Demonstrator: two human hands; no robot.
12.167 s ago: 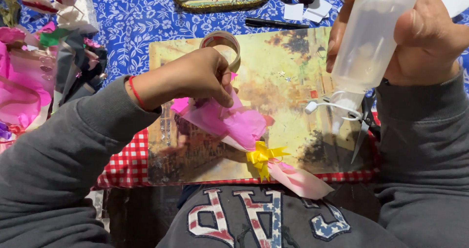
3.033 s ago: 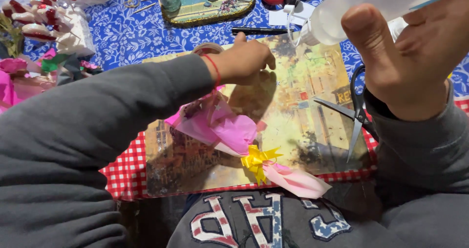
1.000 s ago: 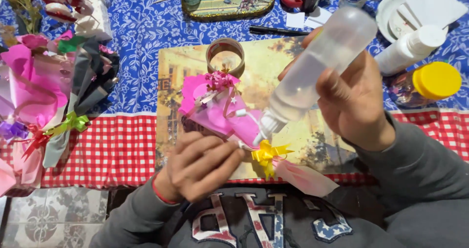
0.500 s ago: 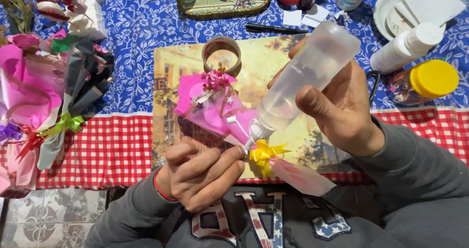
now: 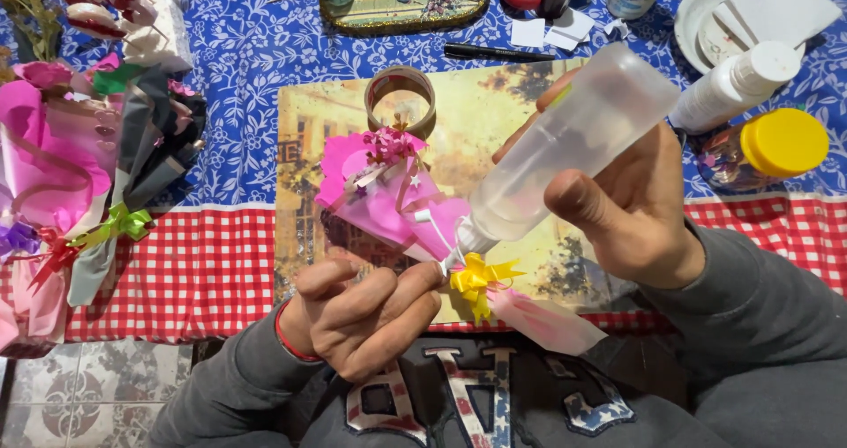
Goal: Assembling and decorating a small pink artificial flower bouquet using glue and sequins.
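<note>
Pink paper bouquet [image 5: 388,197] now pinched in the left hand [image 5: 366,311], over the picture board [image 5: 494,122]; right hand [image 5: 635,214] grips the glue bottle [image 5: 573,144], nozzle lowered beside the yellow bow [image 5: 476,279], gluing apparently underway

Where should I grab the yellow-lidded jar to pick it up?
Take the jar by its yellow lid, coming from above on its right. It lies tilted with the lid up and clear, while the white bottle crowds its upper left side, and the right hand with the glue bottle is to its left.
</note>
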